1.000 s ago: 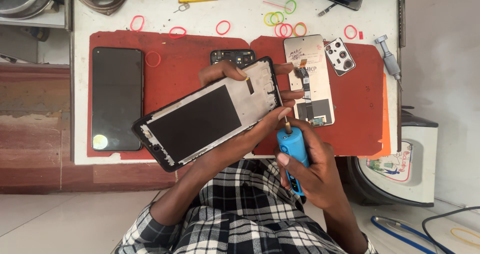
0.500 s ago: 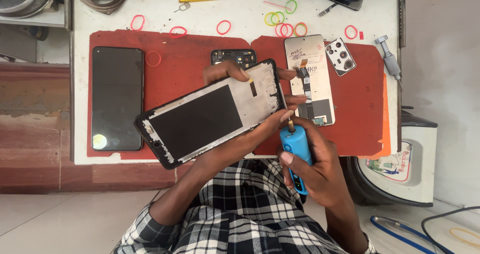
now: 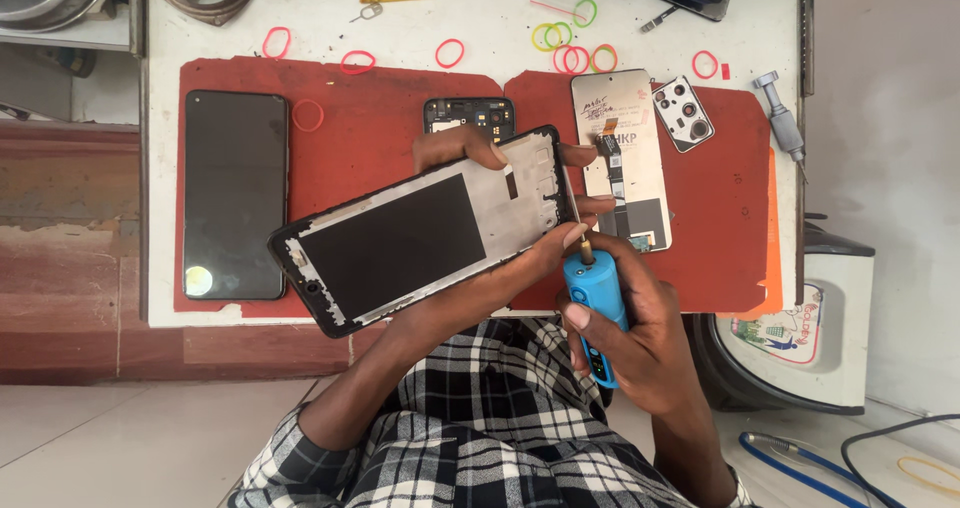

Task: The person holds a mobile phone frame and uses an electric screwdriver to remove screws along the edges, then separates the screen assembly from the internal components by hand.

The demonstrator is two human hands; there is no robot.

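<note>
Left-hand fingers (image 3: 575, 153) wrap the top end of a stripped phone frame (image 3: 425, 230), tilted above the counter's (image 3: 480, 28) near edge. The right hand (image 3: 640, 333) is closed around a blue electric screwdriver (image 3: 597, 303), its tip at the frame's upper right corner. The phone appears well dismantled: a back panel (image 3: 620, 153), camera cover (image 3: 683, 114) and small board (image 3: 468, 115) lie on the red mat (image 3: 380, 148); screw work appears unfinished. A whole dark phone (image 3: 235, 193) lies well apart, leaving bare mat between.
</note>
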